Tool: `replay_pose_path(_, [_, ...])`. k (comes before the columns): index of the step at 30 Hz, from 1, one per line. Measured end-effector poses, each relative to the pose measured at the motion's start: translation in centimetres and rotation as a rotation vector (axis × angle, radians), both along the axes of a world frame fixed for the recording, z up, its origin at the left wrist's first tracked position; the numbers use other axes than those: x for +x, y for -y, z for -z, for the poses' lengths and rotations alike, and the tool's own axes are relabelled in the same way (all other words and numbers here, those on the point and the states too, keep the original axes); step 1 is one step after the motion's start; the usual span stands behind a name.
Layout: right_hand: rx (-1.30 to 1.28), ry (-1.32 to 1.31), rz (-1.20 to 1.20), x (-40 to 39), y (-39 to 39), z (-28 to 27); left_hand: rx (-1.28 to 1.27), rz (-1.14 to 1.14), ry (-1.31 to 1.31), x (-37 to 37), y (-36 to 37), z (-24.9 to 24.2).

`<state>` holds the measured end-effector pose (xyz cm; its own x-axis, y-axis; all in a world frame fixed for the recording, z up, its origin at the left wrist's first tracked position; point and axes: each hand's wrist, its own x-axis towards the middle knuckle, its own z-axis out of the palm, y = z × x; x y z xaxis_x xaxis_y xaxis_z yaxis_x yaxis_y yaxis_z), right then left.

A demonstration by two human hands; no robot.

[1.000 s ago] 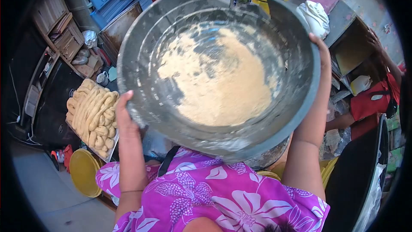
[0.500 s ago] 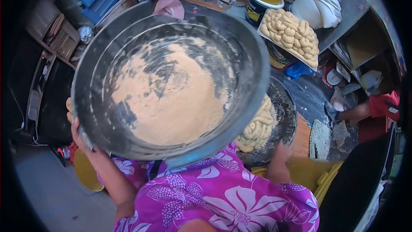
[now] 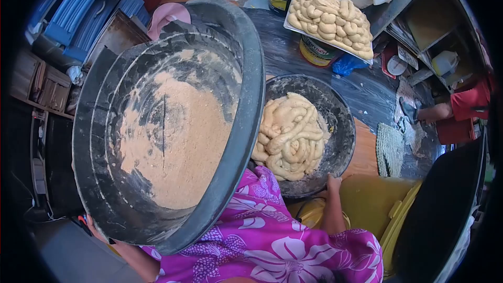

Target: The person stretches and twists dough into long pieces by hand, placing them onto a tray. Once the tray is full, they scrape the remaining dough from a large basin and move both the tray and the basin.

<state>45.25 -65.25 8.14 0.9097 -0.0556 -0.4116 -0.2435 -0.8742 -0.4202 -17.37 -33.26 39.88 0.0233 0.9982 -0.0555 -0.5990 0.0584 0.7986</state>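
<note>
A large black basin (image 3: 247,99) with a broken rim is held up tilted, with a layer of pale powder like flour (image 3: 201,147) over its bottom. My left hand (image 3: 97,230) grips it at the lower left; most of the fingers are behind its wall. Lower down, to the right, stands a second black basin (image 3: 340,120) with twisted ropes of dough (image 3: 296,136) heaped in it. At this basin's front right rim is my right hand (image 3: 333,183), closed round the edge. The raised basin hides the second one's left side.
A tray (image 3: 327,48) piled with dough pieces rests on a bucket (image 3: 317,52) at the back. Blue plastic crates (image 3: 86,18) are stacked at the far left. Another person's leg (image 3: 435,112) shows at right, near a woven mat (image 3: 390,149). A yellow container (image 3: 367,199) stands beside my right arm.
The large basin has swung left and down and tilts more steeply, uncovering more of the dough. My right hand has come onto the second basin's rim. The view has shifted.
</note>
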Motion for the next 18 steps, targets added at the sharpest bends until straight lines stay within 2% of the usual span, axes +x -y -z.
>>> replay_pose_path(3, [0.114,0.045,0.040,-0.9,-3.9,-3.7,-0.006,0.061,0.014,1.1,0.2,-0.7])
replay_pose_path(4, [0.111,0.043,0.036,-0.6,-5.0,-3.2,-0.005,0.075,0.013,2.2,0.3,-1.3])
replay_pose_path(6, [0.426,-0.059,0.118,-0.4,-7.2,0.0,0.007,0.099,0.014,3.9,0.5,-2.1])
replay_pose_path(7, [0.434,-0.059,0.103,-0.6,-8.5,2.1,0.019,0.103,0.019,4.2,0.5,-2.0])
replay_pose_path(9, [0.703,-0.086,0.054,-1.5,-11.3,6.8,0.045,0.039,0.031,4.3,0.8,-1.7])
replay_pose_path(11, [0.873,-0.467,0.158,-3.2,-15.2,10.2,0.063,-0.025,0.034,4.9,1.1,-1.5])
replay_pose_path(13, [0.869,-0.815,0.106,-6.0,-21.6,2.1,-0.023,-0.223,-0.035,6.7,1.0,-1.9])
replay_pose_path(14, [0.862,-0.892,-0.027,-7.4,-22.5,10.1,-0.027,-0.226,-0.036,7.4,1.1,-2.0])
replay_pose_path(15, [1.023,-1.240,0.101,-10.8,-25.5,5.6,0.010,-0.145,-0.078,8.1,1.3,-2.3])
replay_pose_path(16, [0.930,-1.224,-0.158,-13.2,-28.4,1.1,0.054,-0.066,-0.119,8.8,1.2,-2.7])
replay_pose_path(18, [0.983,-1.257,-0.408,-15.9,-32.6,-2.4,0.037,-0.138,-0.148,8.8,0.9,-2.7])
